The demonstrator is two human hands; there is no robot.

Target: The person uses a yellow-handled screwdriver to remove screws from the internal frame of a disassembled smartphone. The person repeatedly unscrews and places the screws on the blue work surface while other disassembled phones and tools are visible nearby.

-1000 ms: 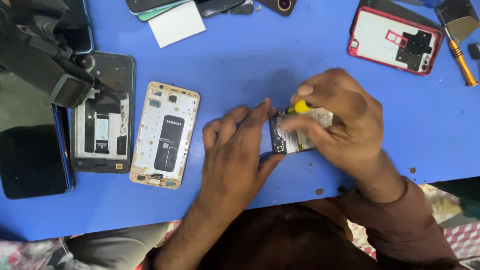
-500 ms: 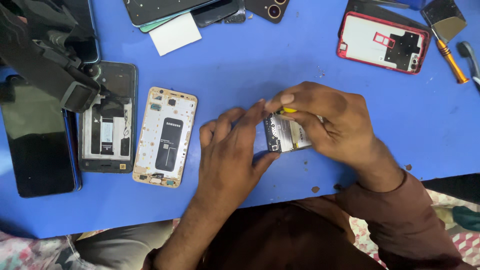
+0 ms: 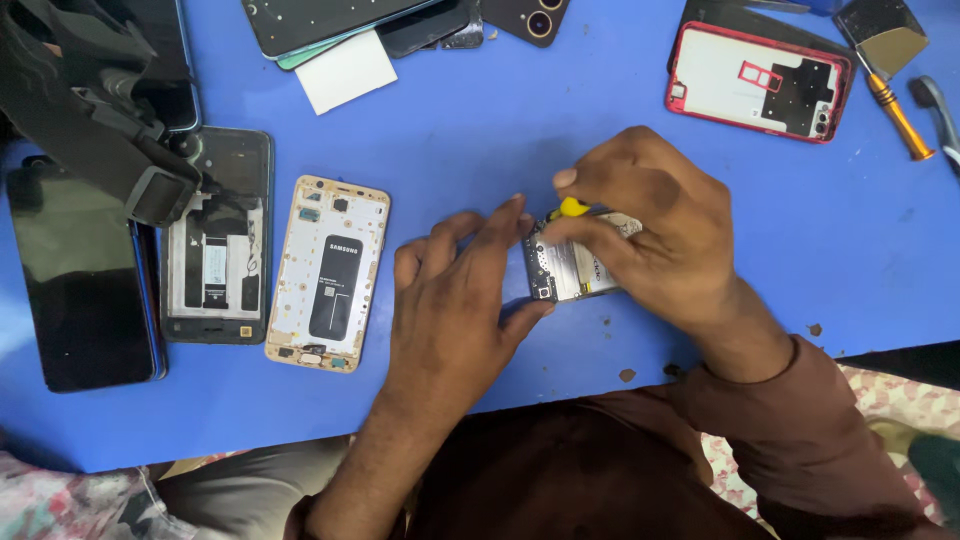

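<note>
**Two hands bent over an opened phone on a blue table**

Nearest the camera, both forearms reach up from the bottom edge of the view, the right one in a dark brown sleeve pushed back at the wrist. The left hand lies palm-down on the blue table, fingers spread and pointing up and to the right; its fingertips and thumb press against the left edge of a small opened phone, bracing it rather than wrapping around it. The right hand arches over the same phone from the right, fingers curled closed around a tool with a yellow handle, of which only the yellow end shows between thumb and forefinger. The tip is hidden under the fingers. The phone lies flat on the table, between the two hands, near the middle of the view, its inner side facing up.

Left of the left hand lies a gold phone frame with a dark battery inside, then a black opened phone, then a dark screen panel. A black strap with a buckle crosses above them.

Farther off lie a red-rimmed phone back, an orange-handled screwdriver, a white card and stacked dark phones.
</note>
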